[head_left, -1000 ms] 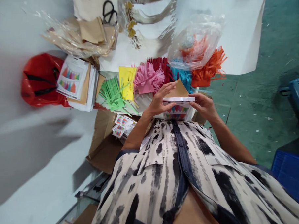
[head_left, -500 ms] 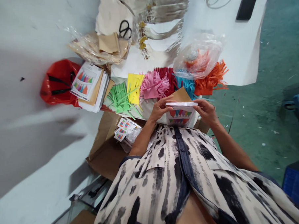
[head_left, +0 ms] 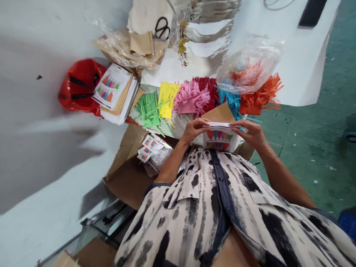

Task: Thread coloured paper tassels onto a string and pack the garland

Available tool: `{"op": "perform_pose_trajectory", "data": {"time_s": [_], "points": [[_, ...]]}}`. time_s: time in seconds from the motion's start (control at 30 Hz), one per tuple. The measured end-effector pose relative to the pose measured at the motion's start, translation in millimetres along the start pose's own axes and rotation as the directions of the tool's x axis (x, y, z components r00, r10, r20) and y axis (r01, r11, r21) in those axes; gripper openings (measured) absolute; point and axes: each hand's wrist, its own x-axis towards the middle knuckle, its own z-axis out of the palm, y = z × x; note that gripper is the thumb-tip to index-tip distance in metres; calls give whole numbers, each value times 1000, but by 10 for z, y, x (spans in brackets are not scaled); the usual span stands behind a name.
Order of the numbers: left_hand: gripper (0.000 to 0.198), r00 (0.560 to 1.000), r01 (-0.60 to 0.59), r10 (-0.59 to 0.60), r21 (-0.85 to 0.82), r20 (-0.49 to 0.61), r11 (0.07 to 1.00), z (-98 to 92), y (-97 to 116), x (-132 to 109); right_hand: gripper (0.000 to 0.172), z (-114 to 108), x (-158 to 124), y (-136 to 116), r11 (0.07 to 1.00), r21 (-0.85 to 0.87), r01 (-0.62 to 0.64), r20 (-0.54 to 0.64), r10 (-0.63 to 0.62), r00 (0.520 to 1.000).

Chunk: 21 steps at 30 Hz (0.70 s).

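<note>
A white card with a print of colourful tassels (head_left: 218, 140) is held near my body at the table's front edge, its top strip folded. My left hand (head_left: 195, 130) pinches the left end of that strip, and my right hand (head_left: 250, 132) pinches the right end. Just behind the card lies a brown paper piece (head_left: 218, 113). Beyond it sit fringed paper bundles: green (head_left: 149, 110), yellow (head_left: 167, 99), pink (head_left: 191, 98), dark red (head_left: 208, 87), blue (head_left: 229, 102) and orange (head_left: 260, 95).
To the left are a stack of printed cards (head_left: 112, 85) and a red bag (head_left: 80, 84). Scissors (head_left: 162, 28) lie farther back, near clear plastic bags (head_left: 251, 68). An open cardboard box (head_left: 126, 174) with cards stands below the table's left front. A black phone-like object (head_left: 313, 11) lies back right.
The whole view has shifted, so the table things appear farther right. Both hands still hold the card, and its folded top strip now looks flatter, with my right fingers farther over it.
</note>
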Motion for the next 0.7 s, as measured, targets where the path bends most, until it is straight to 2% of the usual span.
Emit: {"op": "perform_pose_trajectory", "data": {"time_s": [0.07, 0.13, 0.2, 0.27, 0.37, 0.47, 0.7], "points": [[50, 1000, 10, -10, -13, 0, 1000, 1, -37, -13, 35, 28, 38, -146, 986, -140, 88, 17, -86, 996], [70, 1000, 27, -27, -36, 11, 999, 10, -78, -33, 43, 108, 92, -329, 941, -293, 168, 78, -152, 985], [83, 999, 31, -30, -50, 31, 998, 23, -117, -54, 43, 237, 153, -501, 884, -411, 221, 155, -172, 973], [84, 998, 23, -21, -55, 51, 998, 37, -146, -72, 41, 380, 214, -623, 842, -483, 241, 197, -164, 967], [83, 998, 16, -12, -63, 63, 998, 49, -173, -89, 33, 539, 274, -694, 818, -518, 248, 227, -148, 963], [82, 999, 0, 2, -49, 47, 999, 54, -206, -97, 26, 604, 284, -695, 832, -499, 241, 229, -142, 963], [82, 999, -17, 17, -17, 46, 1000, 83, -281, -86, 32, 616, 241, -712, 842, -494, 217, 214, -124, 969]]}}
